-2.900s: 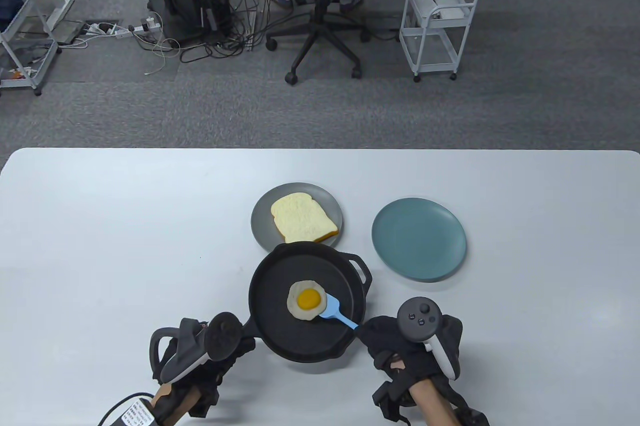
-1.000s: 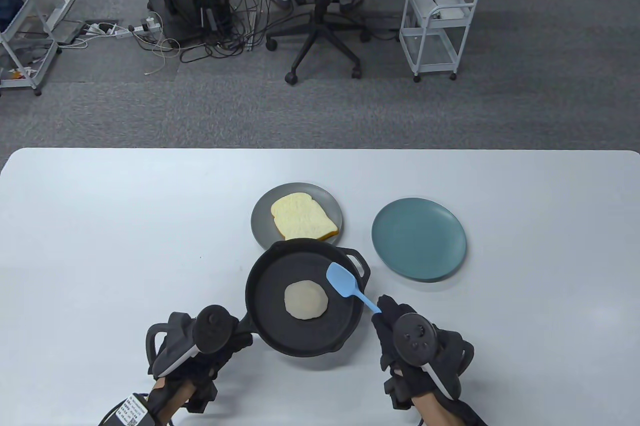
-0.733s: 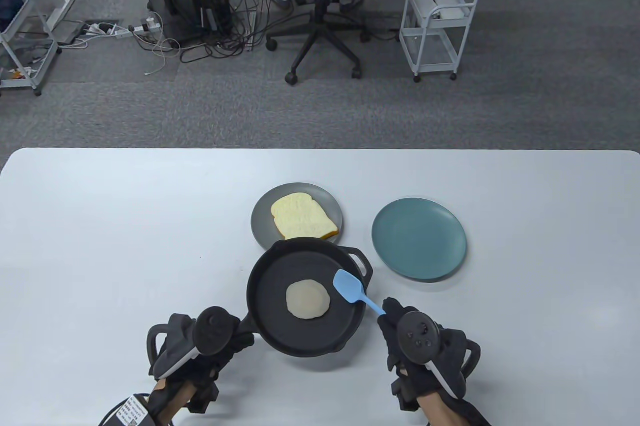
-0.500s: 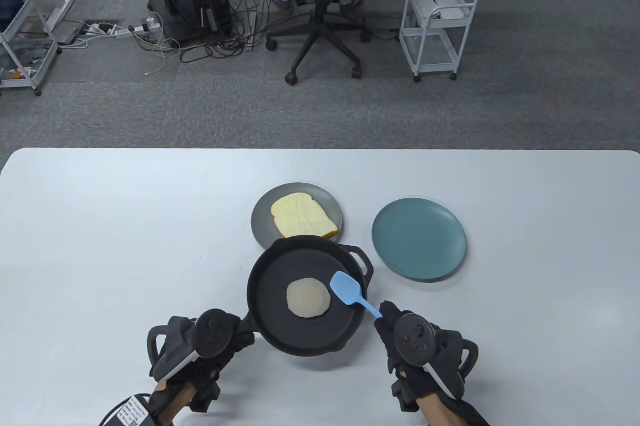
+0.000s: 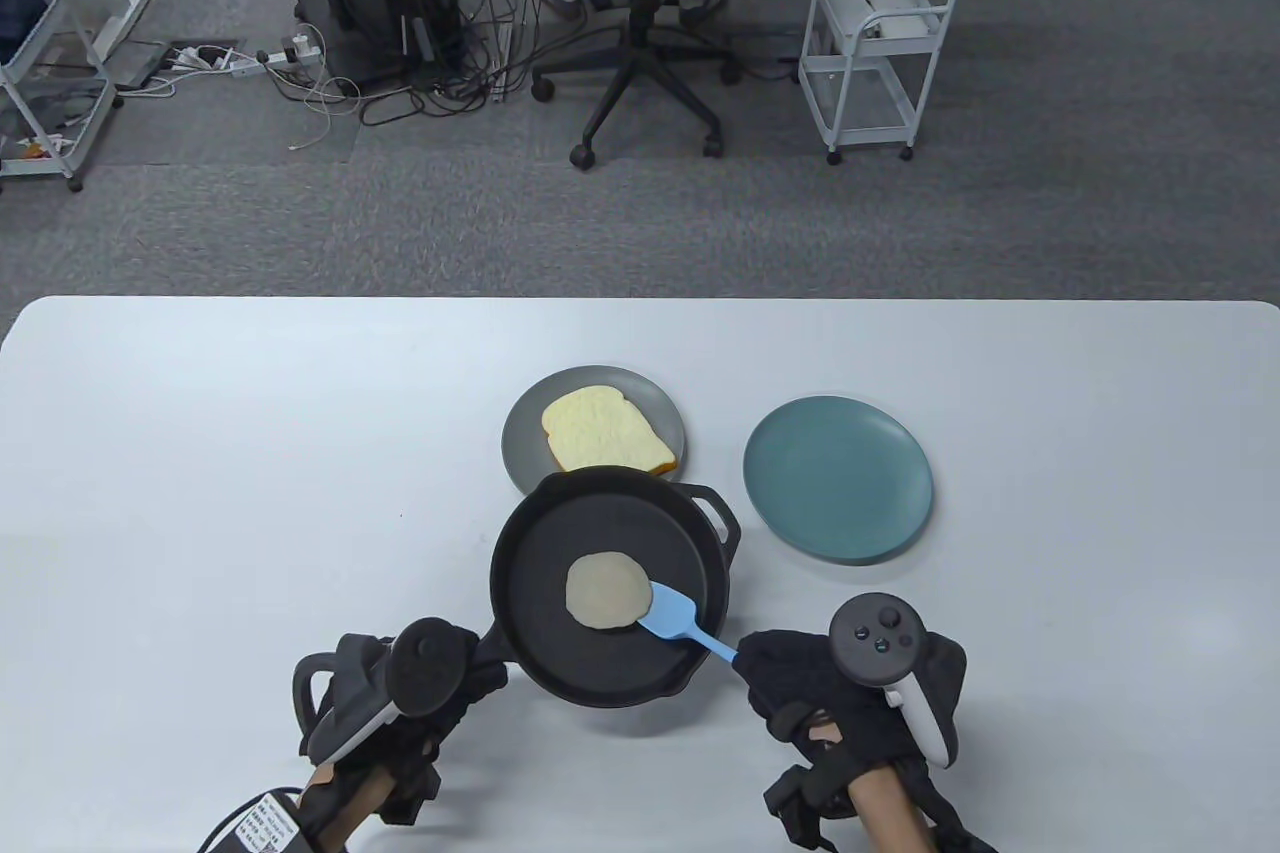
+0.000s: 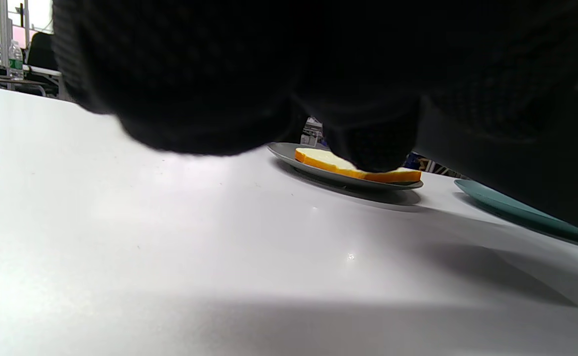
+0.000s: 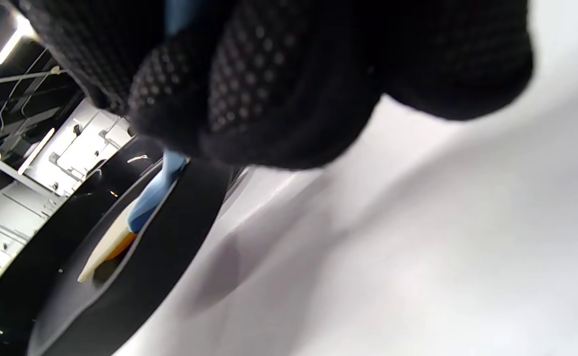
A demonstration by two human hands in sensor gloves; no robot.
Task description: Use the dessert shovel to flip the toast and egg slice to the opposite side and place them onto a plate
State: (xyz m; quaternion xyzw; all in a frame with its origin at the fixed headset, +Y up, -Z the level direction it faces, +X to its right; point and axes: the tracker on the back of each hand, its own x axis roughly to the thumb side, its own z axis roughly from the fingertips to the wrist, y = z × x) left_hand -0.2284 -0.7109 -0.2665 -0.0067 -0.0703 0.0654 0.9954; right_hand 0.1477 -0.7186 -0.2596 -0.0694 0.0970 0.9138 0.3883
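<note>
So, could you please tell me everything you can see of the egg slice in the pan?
The egg slice is a flat, roundish disc lying yolk side down in the black pan, showing a pale, matte underside. The right wrist view shows an orange edge beneath it. The blue dessert shovel, held by the right hand, meets its right edge.

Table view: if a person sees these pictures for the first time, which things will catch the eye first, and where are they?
The black skillet near the table's front edge draws the eye, with the egg slice pale side up in it and the blue dessert shovel at its right edge. The right hand holds the shovel and the left hand is at the skillet's handle. Behind, the toast lies on a grey plate, with a bare teal plate to its right.
</note>
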